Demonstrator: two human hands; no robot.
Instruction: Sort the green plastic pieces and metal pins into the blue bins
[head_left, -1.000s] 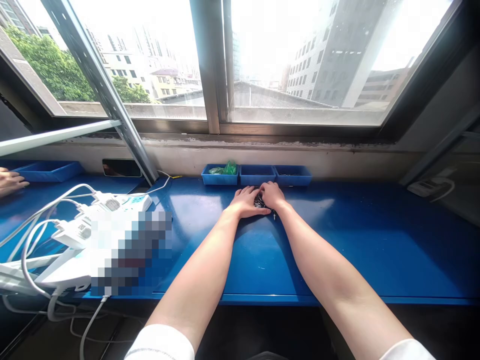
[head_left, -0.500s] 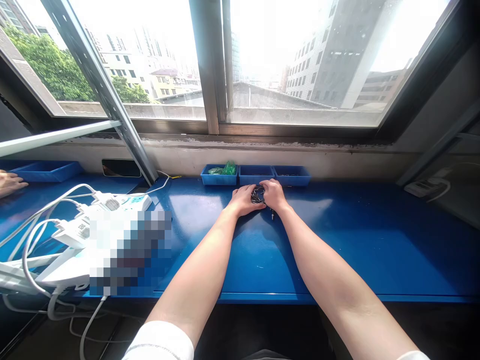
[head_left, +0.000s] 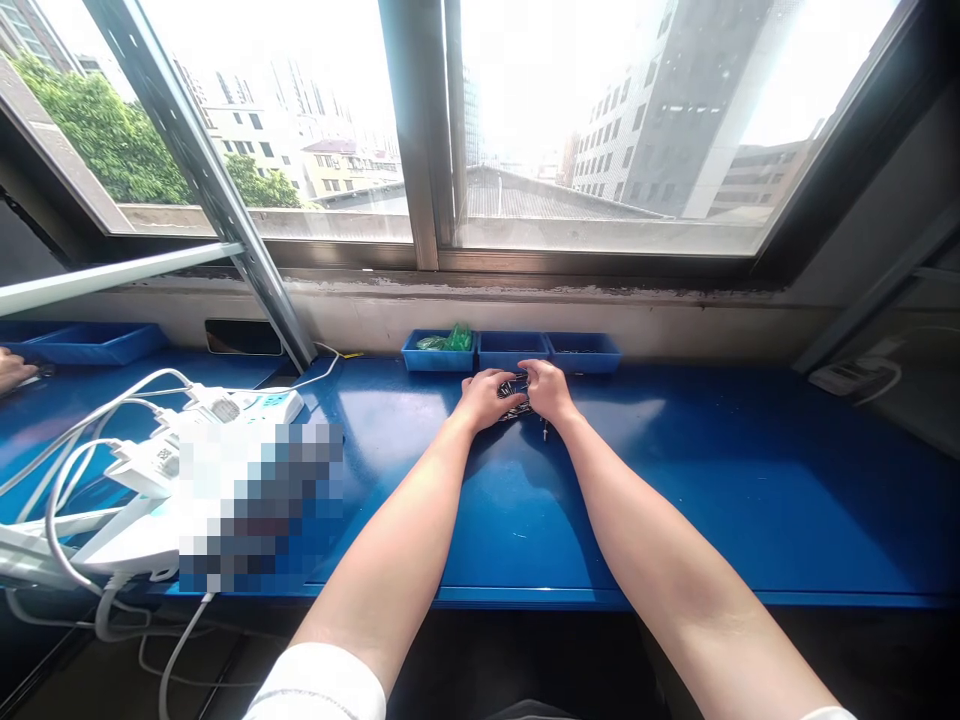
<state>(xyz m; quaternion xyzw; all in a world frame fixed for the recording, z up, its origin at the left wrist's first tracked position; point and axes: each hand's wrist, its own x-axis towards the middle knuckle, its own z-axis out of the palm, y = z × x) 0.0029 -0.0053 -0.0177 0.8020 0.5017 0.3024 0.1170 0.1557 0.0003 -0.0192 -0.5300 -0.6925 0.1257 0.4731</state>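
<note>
A pile of small dark, shiny metal screws [head_left: 514,402] lies on the blue table near the back bins. My left hand [head_left: 484,400] cups the pile from the left, fingers curved over its far side and thumb along the near side. From the right, my right hand [head_left: 549,390] presses against it with bent fingers. Screws show in the gap between both hands; those under the palms are hidden. One loose screw [head_left: 545,432] lies just in front of my right hand. The pieces are too small to make out their exact shape.
Behind my hands stand a blue bin [head_left: 409,352] with green bags, a middle bin [head_left: 514,350] and a right bin [head_left: 585,352] with dark small parts. Left are a power strip [head_left: 277,402] with plugs and cables, a metal post [head_left: 217,200], a phone [head_left: 241,336] and another person's hand [head_left: 11,370].
My left hand, at first flat with its thumb stretched right, has drawn back slightly and curled, showing more screws. The right hand has barely moved. The other person's hand has shifted left.
</note>
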